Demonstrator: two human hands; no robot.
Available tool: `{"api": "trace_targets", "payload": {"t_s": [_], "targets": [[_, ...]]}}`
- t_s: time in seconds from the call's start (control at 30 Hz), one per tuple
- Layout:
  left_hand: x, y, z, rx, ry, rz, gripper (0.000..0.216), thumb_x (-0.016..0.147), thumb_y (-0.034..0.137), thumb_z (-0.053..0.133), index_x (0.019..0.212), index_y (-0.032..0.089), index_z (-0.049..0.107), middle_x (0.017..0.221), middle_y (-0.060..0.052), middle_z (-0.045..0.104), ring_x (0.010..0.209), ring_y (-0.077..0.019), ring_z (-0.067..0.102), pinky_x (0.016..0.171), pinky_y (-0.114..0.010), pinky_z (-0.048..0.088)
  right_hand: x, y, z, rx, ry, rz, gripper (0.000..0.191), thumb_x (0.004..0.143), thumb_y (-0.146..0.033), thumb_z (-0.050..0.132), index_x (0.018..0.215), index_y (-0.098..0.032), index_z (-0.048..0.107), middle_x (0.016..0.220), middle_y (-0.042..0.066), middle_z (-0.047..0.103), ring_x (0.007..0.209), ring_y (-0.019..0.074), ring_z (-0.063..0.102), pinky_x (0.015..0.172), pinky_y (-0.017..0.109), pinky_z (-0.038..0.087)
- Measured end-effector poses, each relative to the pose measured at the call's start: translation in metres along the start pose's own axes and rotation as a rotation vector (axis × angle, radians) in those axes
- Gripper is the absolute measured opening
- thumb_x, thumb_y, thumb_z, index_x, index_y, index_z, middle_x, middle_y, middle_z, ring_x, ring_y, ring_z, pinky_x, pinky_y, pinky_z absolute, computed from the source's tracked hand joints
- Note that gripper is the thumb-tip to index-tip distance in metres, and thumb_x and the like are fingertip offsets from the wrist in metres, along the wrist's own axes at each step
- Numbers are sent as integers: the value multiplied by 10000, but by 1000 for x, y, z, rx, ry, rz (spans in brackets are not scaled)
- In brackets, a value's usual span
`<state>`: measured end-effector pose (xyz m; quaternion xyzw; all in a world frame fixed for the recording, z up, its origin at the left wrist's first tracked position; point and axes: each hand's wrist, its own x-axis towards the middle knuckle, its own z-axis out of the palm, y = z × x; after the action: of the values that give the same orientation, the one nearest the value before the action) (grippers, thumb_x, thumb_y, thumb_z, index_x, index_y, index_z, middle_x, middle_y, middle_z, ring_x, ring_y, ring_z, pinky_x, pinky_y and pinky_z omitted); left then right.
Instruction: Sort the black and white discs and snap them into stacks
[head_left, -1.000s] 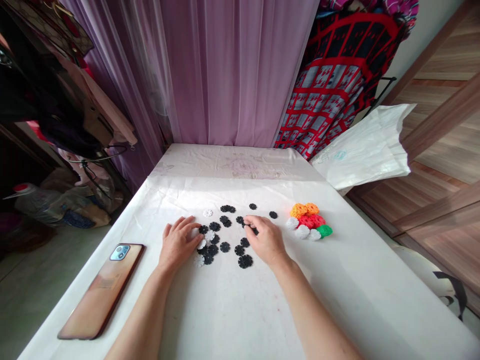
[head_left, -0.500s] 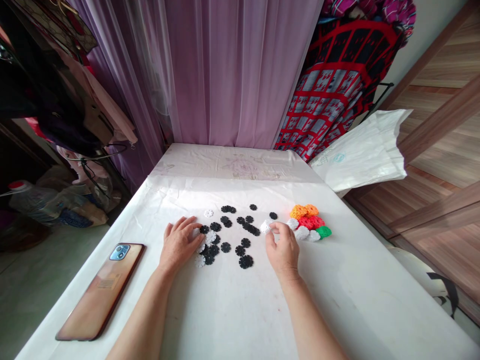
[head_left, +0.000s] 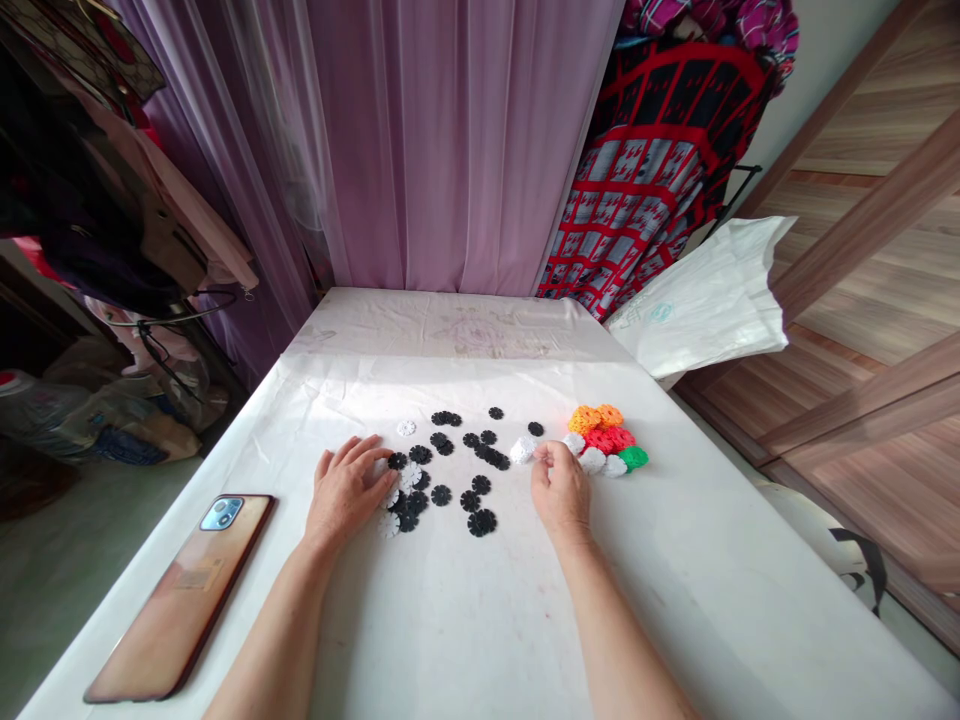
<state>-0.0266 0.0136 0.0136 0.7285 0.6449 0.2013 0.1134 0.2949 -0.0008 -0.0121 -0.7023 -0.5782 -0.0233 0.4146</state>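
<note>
My left hand rests palm down with fingers spread, its thumb side touching white notched plastic discs that lie mixed with black discs. My right hand has its fingers curled together beside a small heap of white discs; whether a disc is between the fingertips is hidden. Loose black discs are scattered between my hands. Just beyond my right hand sit sorted heaps: orange discs, red discs, a green heap and more white ones.
A phone lies face down at the table's left. One white disc lies apart beyond my left hand. A white bag stands by the right edge of the cloth-covered table. Purple curtains hang behind.
My right hand has drawn back slightly from the white heap, and its fingers have curled in. My left hand stays by the mixed discs. The whole view has shifted a little.
</note>
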Motion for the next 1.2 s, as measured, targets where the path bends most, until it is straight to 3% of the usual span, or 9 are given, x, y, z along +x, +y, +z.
{"api": "trace_targets", "payload": {"t_s": [0.9,1.03,1.2], "targets": [[0,3,-1,17,-40,-20,327,921,472,580,1200,374,720,1513,-9,582,1483,-315,416,1226,-638,219,1,-2,0,52,37,-40,139,824,-233,435,860,-243,569,829,65,734,775,221,666,722,328,482],[0,6,-3,-19,-36,-28,306,912,462,586,1170,369,722,1494,-6,600,1479,-318,420,1226,-656,198,-5,-13,-3,87,-10,-75,133,830,-219,452,862,-245,579,818,46,722,763,207,657,711,311,485],[-2,13,-9,-76,-62,-51,288,893,441,571,1125,346,712,1486,-3,607,1482,-317,413,1233,-671,139,-19,-46,6,160,-156,-238,187,855,-156,457,888,-239,622,857,48,727,799,204,660,753,312,502]]}}
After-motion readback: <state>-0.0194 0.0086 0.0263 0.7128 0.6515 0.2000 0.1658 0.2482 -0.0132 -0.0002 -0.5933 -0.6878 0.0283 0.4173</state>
